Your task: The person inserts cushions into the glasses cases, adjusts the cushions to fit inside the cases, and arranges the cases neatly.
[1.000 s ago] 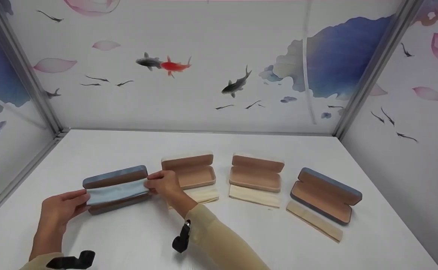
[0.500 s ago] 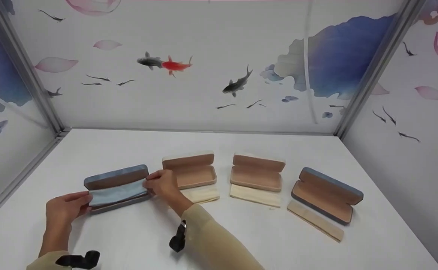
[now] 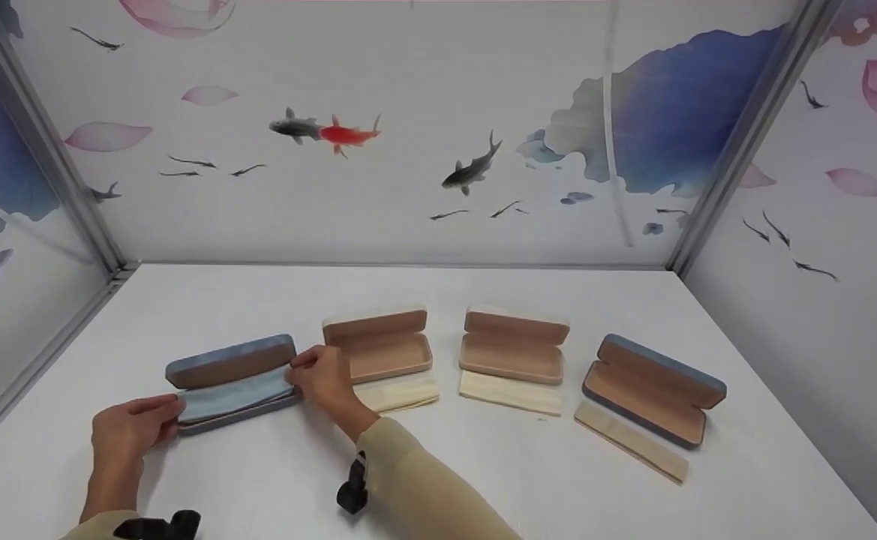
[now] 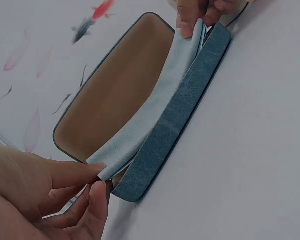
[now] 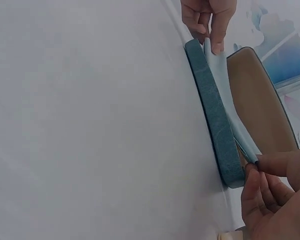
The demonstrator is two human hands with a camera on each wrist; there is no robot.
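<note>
An open blue glasses case with a brown lining stands at the left of the table. Stretched along its base is a folded light-blue cloth, partly down inside the base. My left hand pinches the cloth's left end between thumb and fingers. At the opposite end, my right hand pinches the other corner. In the left wrist view the cloth bows between both hands, behind the blue front wall. The right wrist view has the right-hand fingers at the case's end; the case's floor is mostly hidden.
Two pale-rimmed open cases and another blue one stand to the right. A folded cream or beige cloth lies before each, such as the beige cloth. Printed walls enclose the table.
The cloth has sunk lower and back into the case's base, so more of the front rim shows. My left hand has shifted slightly right; both hands keep their pinch.
</note>
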